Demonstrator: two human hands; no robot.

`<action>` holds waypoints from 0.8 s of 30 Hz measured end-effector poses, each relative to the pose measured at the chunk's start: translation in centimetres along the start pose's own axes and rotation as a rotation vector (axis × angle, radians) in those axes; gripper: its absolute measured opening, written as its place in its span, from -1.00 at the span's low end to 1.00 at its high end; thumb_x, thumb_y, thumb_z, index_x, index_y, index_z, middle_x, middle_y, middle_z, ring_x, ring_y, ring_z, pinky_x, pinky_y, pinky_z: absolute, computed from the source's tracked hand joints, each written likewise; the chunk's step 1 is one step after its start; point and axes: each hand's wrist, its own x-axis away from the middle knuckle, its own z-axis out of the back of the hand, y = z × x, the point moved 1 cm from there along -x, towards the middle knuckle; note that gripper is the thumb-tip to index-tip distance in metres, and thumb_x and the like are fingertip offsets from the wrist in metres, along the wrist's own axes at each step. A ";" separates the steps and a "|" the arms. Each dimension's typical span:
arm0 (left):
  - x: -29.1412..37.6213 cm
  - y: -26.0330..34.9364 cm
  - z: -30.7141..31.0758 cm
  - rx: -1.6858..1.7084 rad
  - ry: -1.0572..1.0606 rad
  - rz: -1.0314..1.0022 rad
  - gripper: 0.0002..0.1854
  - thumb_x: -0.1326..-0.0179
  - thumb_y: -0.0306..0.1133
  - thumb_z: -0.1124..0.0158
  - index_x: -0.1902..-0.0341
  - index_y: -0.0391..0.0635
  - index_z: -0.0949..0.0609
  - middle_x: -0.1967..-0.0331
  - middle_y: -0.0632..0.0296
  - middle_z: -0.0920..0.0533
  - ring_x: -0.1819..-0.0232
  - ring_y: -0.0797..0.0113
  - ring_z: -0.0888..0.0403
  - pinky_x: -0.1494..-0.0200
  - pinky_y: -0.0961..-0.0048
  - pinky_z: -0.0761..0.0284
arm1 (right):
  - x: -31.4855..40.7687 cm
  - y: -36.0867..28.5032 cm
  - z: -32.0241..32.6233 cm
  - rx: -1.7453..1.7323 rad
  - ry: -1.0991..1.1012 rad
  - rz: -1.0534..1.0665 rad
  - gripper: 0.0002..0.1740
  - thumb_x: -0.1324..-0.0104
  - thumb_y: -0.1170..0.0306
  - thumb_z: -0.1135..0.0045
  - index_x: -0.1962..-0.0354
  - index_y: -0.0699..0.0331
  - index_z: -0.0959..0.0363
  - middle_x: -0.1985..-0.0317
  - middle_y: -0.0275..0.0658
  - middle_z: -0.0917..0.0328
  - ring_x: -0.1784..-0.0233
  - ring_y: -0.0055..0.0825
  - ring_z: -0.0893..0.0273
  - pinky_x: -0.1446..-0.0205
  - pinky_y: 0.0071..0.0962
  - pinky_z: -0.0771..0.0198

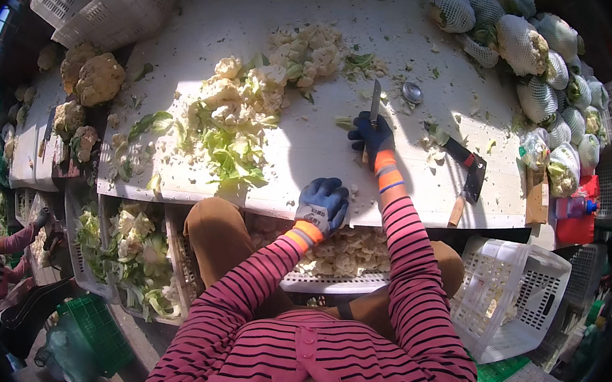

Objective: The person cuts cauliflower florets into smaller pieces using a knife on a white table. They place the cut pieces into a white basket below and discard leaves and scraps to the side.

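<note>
My right hand point(373, 136), in a blue work glove with an orange cuff, grips a knife point(375, 101) whose blade points away from me. Palm down by the near edge of the white table point(320, 154) is my left hand point(322, 206), gloved alike; its palm side is hidden. A pile of cut cauliflower florets point(232, 101) spreads left of my hands, with pale green leaves point(232, 156) at its near side. More florets point(305, 53) lie farther back. Below the table edge, between my knees, a white crate point(335, 285) holds cauliflower pieces.
A cleaver point(474, 179) and a round metal object point(412, 93) lie to the right. Netted cauliflowers point(521, 46) are heaped at the back right. White crates point(109, 1) stand back left; a leaf-filled crate point(134, 257) and a tilted crate point(513, 302) flank me. Another person point(5, 272) sits at left.
</note>
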 end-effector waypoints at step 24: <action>-18.3 -1.0 -2.3 0.416 0.166 0.185 -0.55 -0.28 -0.24 -0.22 -0.18 -0.20 -0.56 -0.20 -0.02 -0.54 -0.17 0.01 -0.53 -0.26 0.25 -0.40 | 12.5 0.3 7.1 -0.132 0.304 0.044 -0.47 -0.21 0.24 -0.38 -0.06 0.23 -0.39 0.47 -0.35 -0.48 0.69 -0.67 -0.22 0.66 -0.54 -0.22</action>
